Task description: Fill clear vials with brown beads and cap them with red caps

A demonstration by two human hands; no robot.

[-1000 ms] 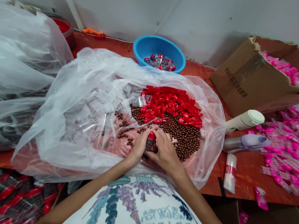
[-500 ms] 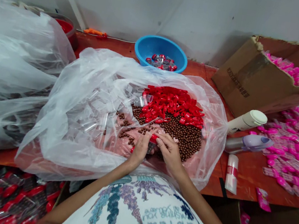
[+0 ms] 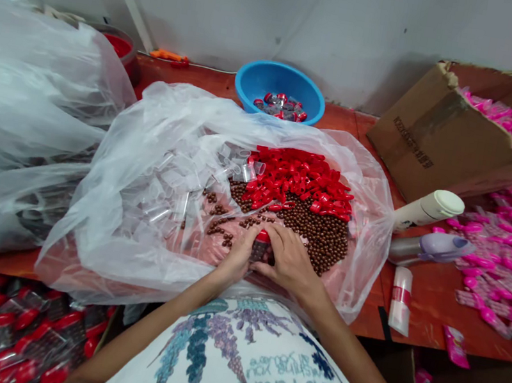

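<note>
Small clear plastic container with a red cap and dark contents (image 3: 259, 249), one: between the fingers of the left hand (image 3: 239, 255) and of the right hand (image 3: 292, 261), both sets curled in to its width and gripping its sides. Small round brown beads (image 3: 324, 238), many, loose: just beyond and to the right of the fingers, a thinner scatter beyond and to the left. Glossy red plastic pieces (image 3: 300, 176), heaped: beyond the fingers, behind the beads. Clear plastic tubes (image 3: 180, 205), piled: left of the fingers. Translucent white plastic sheeting (image 3: 80, 215): under these goods, on the red-brown worktop (image 3: 335, 120). Round blue plastic basin (image 3: 252, 82), containing red-capped pieces (image 3: 283, 108): well beyond the fingers. Cream cylindrical bottle (image 3: 428, 211): right of the fingers, well apart.
</note>
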